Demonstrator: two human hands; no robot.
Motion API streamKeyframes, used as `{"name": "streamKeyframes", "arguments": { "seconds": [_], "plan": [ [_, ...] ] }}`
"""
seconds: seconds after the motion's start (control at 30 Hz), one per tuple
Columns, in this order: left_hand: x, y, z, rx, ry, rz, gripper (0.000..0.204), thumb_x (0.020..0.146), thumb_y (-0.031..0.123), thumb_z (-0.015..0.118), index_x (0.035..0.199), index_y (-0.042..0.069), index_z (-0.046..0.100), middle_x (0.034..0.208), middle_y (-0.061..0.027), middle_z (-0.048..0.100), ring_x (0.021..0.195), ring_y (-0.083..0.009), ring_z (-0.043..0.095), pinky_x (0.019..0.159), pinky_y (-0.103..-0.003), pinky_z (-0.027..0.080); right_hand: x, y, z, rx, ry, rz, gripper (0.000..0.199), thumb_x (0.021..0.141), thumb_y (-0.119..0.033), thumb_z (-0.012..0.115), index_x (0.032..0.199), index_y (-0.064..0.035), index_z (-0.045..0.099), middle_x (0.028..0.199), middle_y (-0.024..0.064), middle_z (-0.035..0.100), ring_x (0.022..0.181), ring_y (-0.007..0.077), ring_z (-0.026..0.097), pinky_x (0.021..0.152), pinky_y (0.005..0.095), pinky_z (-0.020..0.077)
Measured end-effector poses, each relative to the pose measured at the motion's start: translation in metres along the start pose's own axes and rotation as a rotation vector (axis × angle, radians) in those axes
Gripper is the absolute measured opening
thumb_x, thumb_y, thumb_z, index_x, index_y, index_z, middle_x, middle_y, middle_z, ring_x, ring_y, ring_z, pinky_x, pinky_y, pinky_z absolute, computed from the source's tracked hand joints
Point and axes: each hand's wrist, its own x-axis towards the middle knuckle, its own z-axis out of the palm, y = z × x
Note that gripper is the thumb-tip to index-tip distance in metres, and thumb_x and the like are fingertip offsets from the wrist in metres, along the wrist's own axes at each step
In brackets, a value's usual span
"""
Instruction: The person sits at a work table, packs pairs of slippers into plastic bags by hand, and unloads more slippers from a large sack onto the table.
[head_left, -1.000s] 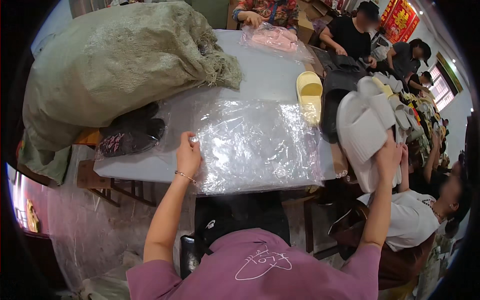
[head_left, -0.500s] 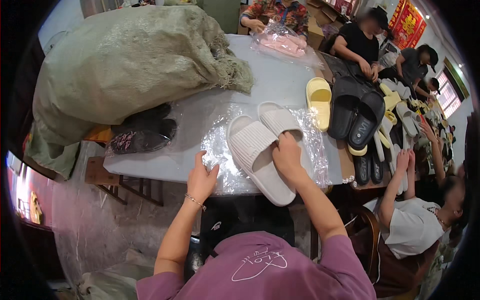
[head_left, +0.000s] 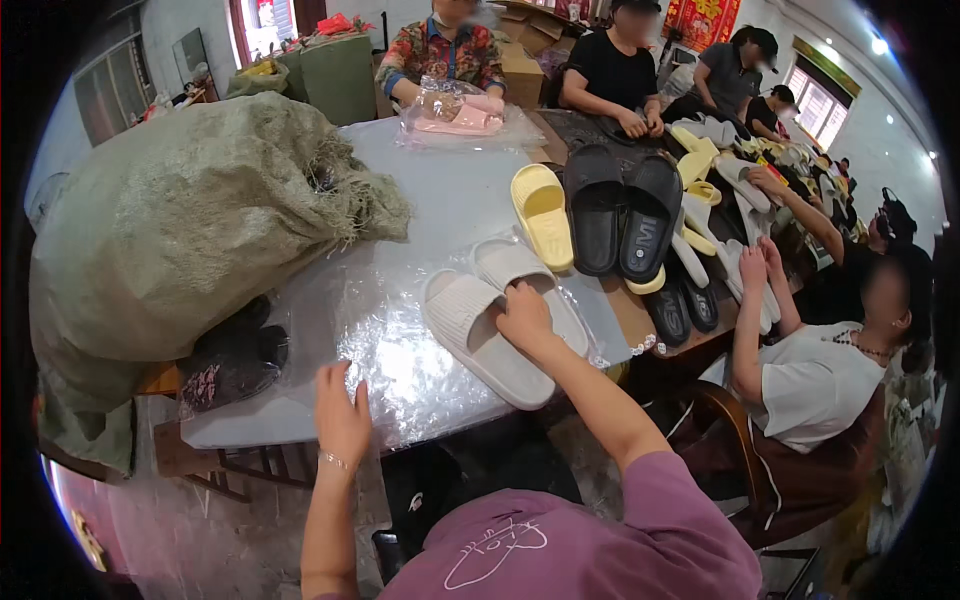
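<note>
A pair of light grey slippers [head_left: 462,322] with ribbed straps lies side by side on the near part of the table, heels towards me. My right hand [head_left: 526,318] is closed on them, its fingers reaching in at their inner edges between the two straps. The hand hides where the fingertips end. To the left, my left hand [head_left: 343,412] is open and holds nothing, with thumb and fingers apart, at the table's front edge. Beside it a shiny clear plastic bag [head_left: 385,350] lies flat on the table.
A big green woven sack [head_left: 200,230] fills the left side, with dark bagged footwear [head_left: 235,365] below it. A yellow slipper [head_left: 542,215] and black slippers [head_left: 597,215] stand to the right. Several people work around; one handles a pink bagged item [head_left: 460,115] across the table.
The view has tilted up and turned, showing more of the room. The grey slippers, still in my right hand, now lie nearer the yellow slipper. My left hand stays open.
</note>
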Motion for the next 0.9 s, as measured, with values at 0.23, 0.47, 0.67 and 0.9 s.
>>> {"name": "streamKeyframes", "arguments": {
  "seconds": [0.23, 0.47, 0.67, 0.9],
  "plan": [
    [0.087, -0.040, 0.094, 0.195, -0.365, 0.142, 0.050, 0.087, 0.021, 0.048, 0.129, -0.004, 0.037, 0.136, -0.0197, 0.037, 0.127, -0.0342, 0.033, 0.106, -0.044, 0.025, 0.005, 0.000, 0.003, 0.067, 0.000, 0.000, 0.023, 0.072, -0.014, 0.059, 0.089, 0.0017, 0.057, 0.096, 0.0199, 0.055, 0.089, 0.0373, 0.055, 0.077, 0.0469, 0.0446],
    [0.076, -0.046, 0.113, 0.344, -0.395, 0.075, 0.069, 0.086, 0.041, 0.043, 0.136, -0.003, 0.027, 0.144, -0.0188, 0.025, 0.135, -0.0352, 0.016, 0.110, -0.047, 0.009, 0.017, -0.066, -0.049, 0.205, 0.016, -0.081, 0.023, 0.076, -0.013, 0.055, 0.095, 0.0008, 0.057, 0.099, 0.0219, 0.055, 0.091, 0.0405, 0.054, 0.079, 0.0478, 0.0436],
    [0.073, -0.062, 0.108, 0.227, -0.324, 0.159, 0.073, 0.085, 0.046, 0.046, 0.138, 0.001, 0.026, 0.145, -0.0194, 0.023, 0.135, -0.0369, 0.015, 0.110, -0.047, 0.009, 0.007, -0.032, 0.009, 0.118, -0.075, -0.037, 0.022, 0.078, -0.018, 0.055, 0.087, 0.0019, 0.060, 0.096, 0.0197, 0.057, 0.086, 0.0367, 0.057, 0.077, 0.0450, 0.0462],
    [0.063, -0.058, 0.074, 0.245, -0.441, 0.179, 0.074, 0.085, 0.049, 0.047, 0.138, 0.001, 0.027, 0.144, -0.0211, 0.024, 0.135, -0.0369, 0.015, 0.110, -0.047, 0.008, 0.007, -0.007, 0.007, -0.118, -0.052, 0.015, 0.030, 0.074, -0.022, 0.060, 0.092, 0.0026, 0.058, 0.093, 0.0192, 0.059, 0.090, 0.0343, 0.056, 0.082, 0.0425, 0.0424]
  ]
}}
